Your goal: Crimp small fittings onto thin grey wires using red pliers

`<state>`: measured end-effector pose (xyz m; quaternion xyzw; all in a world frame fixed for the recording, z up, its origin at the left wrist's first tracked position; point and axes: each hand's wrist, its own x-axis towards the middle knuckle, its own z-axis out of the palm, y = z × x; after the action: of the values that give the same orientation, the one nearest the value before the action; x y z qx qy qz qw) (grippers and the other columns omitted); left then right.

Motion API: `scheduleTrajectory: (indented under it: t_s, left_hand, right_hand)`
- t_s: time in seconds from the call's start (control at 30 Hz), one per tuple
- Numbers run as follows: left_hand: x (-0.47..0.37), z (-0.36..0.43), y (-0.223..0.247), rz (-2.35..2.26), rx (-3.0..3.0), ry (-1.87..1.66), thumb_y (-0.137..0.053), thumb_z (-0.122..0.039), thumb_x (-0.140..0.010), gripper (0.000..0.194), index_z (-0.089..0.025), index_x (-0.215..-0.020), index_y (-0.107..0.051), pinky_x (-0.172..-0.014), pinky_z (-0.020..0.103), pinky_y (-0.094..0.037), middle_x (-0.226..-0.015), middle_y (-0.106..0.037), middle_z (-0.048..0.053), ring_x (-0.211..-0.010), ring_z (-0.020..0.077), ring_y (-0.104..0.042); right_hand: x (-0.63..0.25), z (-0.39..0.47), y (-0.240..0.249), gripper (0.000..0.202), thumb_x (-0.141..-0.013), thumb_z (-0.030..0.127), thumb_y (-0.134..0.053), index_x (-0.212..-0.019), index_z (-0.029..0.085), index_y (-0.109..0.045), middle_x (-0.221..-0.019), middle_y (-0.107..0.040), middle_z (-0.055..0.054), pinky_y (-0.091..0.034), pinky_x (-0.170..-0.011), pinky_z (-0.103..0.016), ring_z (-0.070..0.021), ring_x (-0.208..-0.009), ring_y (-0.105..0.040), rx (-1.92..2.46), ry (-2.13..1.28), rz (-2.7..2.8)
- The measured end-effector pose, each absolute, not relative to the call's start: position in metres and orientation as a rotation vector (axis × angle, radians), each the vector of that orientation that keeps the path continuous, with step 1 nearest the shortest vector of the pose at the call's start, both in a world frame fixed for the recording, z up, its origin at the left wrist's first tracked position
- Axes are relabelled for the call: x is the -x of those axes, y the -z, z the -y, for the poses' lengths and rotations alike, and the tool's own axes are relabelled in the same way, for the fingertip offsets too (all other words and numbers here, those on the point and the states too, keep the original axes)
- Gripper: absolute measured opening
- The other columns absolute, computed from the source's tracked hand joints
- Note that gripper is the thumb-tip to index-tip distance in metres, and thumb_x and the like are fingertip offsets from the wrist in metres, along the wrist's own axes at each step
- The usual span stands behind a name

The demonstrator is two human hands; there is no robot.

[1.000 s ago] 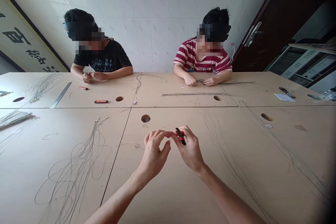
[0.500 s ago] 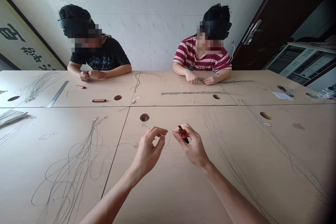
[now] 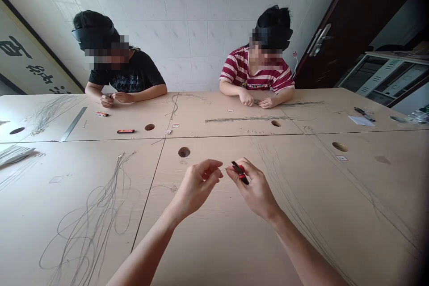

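Above the flat pale-wood bench [image 3: 201, 241], the right hand [image 3: 256, 187] clamps a red-and-black handheld tool [image 3: 240, 172]; left hand [image 3: 196, 187] nearby (finger closure: cannot tell).

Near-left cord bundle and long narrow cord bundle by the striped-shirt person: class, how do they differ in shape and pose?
The near-left cord bundle spreads into loose loops; the long narrow cord bundle lies nearly straight. The near-left bundle runs towards the camera, the narrow bundle sideways. Both are thin, greyish strands.

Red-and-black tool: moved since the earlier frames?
Yes. The red-and-black tool, held in the right hand, has shifted rightward, farther from the nearest round table hole.
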<state>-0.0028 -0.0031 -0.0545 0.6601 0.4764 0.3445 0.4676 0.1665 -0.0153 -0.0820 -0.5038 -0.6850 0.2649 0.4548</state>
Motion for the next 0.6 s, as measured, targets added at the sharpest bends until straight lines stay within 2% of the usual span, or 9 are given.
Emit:
scheduleTrajectory:
  t_s: [0.2,0.37,0.53,0.6]
  left_hand:
    - [0.009,0.007,0.055,-1.152,-1.617,-0.803,-0.049,-0.03,-0.089,0.021,-0.02,-0.094,-0.067,-0.064,0.026,-0.049,-0.076,-0.067,0.002,-0.071,0.014,-0.061]
    - [0.013,0.012,0.062,-1.162,-1.64,-0.696,-0.048,-0.033,-0.088,0.023,-0.02,-0.091,-0.068,-0.064,0.027,-0.048,-0.076,-0.067,0.003,-0.07,0.015,-0.06]
    - [0.036,0.01,0.076,-1.259,-1.693,-0.51,-0.047,-0.043,-0.088,0.035,-0.02,-0.104,-0.068,-0.058,0.027,-0.047,-0.074,-0.068,0.003,-0.065,0.0172,-0.065]
    - [0.068,0.0,0.083,-1.401,-1.708,-0.526,-0.049,-0.048,-0.086,0.039,-0.021,-0.107,-0.068,-0.06,0.029,-0.048,-0.073,-0.07,0.004,-0.068,0.0193,-0.066]
  right_hand:
    - [-0.166,0.016,0.084,0.023,-0.092,0.039,-0.05,-0.077,0.022,-0.054,-0.073,-0.049,0.001,-0.042,-0.061,-0.025,-0.0128,-0.065,-0.048,1.242,-0.703,1.692]
    - [-0.17,0.016,0.092,0.023,-0.092,0.039,-0.05,-0.078,0.022,-0.055,-0.075,-0.054,0.0,-0.044,-0.064,-0.025,-0.0132,-0.067,-0.052,1.252,-0.705,1.713]
    - [-0.182,0.013,0.115,0.026,-0.092,0.038,-0.047,-0.072,0.021,-0.05,-0.069,-0.05,0.0,-0.041,-0.058,-0.026,-0.0137,-0.062,-0.048,1.388,-0.634,1.805]
    - [-0.183,0.013,0.128,0.027,-0.092,0.036,-0.046,-0.068,0.022,-0.045,-0.068,-0.05,0.0,-0.039,-0.056,-0.026,-0.014,-0.06,-0.047,1.425,-0.6,1.866]
